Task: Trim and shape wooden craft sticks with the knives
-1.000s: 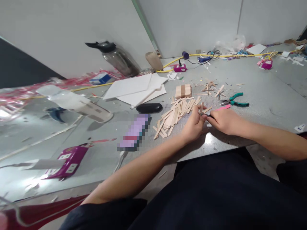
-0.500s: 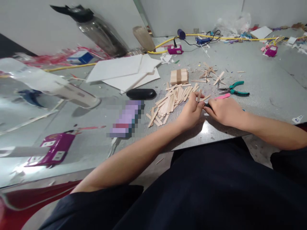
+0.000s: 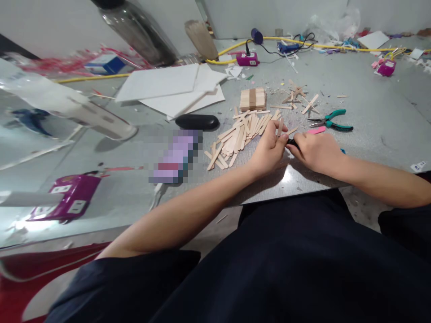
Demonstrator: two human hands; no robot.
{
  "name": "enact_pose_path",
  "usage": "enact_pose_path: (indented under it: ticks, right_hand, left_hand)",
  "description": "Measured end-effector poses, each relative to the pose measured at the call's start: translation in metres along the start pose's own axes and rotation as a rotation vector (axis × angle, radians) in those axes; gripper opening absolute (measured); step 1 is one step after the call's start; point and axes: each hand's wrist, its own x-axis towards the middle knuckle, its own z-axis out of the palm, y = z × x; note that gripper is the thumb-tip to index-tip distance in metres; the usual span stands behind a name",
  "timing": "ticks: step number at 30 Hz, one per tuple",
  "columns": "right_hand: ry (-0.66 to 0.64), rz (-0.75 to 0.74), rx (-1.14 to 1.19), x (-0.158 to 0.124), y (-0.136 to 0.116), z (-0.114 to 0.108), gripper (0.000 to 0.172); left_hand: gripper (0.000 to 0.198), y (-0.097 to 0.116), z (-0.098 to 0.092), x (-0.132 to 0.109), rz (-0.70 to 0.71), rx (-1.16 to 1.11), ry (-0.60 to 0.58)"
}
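Observation:
My left hand [image 3: 269, 150] pinches an upright wooden craft stick [image 3: 279, 127] just right of a loose pile of craft sticks [image 3: 239, 137] on the grey table [image 3: 370, 121]. My right hand [image 3: 314, 150] is closed around a dark-handled tool [image 3: 292, 142] whose tip meets the stick; a pink piece [image 3: 316, 130] shows just beyond that hand. Both hands touch each other near the table's front edge.
Green-handled pliers [image 3: 332, 122] lie right of the hands, with a glued stick block [image 3: 252, 98] and stick offcuts [image 3: 299, 98] behind. A black case [image 3: 197, 121], white sheets [image 3: 175, 87], a bottle [image 3: 134, 29], magenta boxes [image 3: 67, 202] and yellow cable [image 3: 323, 44] lie around.
The camera has tilted, so everything sits lower-left to upper shift in view. My hands stay together on the stick, which now stands a little more upright.

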Motion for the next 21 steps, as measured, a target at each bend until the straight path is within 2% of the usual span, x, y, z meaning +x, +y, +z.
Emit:
enact_pose_path:
  ticks: [9,13,21]
  right_hand:
    - [0.020,-0.031,0.007,-0.001,0.004,0.000,0.071]
    - [0.026,-0.022,-0.017,-0.002,0.003,-0.001,0.073]
    - [0.021,-0.009,-0.036,-0.002,0.001,-0.005,0.074]
  left_hand:
    - [0.005,0.014,0.001,0.000,-0.016,0.004,0.022]
    - [0.010,0.016,0.001,0.002,-0.055,0.033,0.017]
    - [0.011,0.018,-0.002,0.003,-0.007,0.103,-0.019]
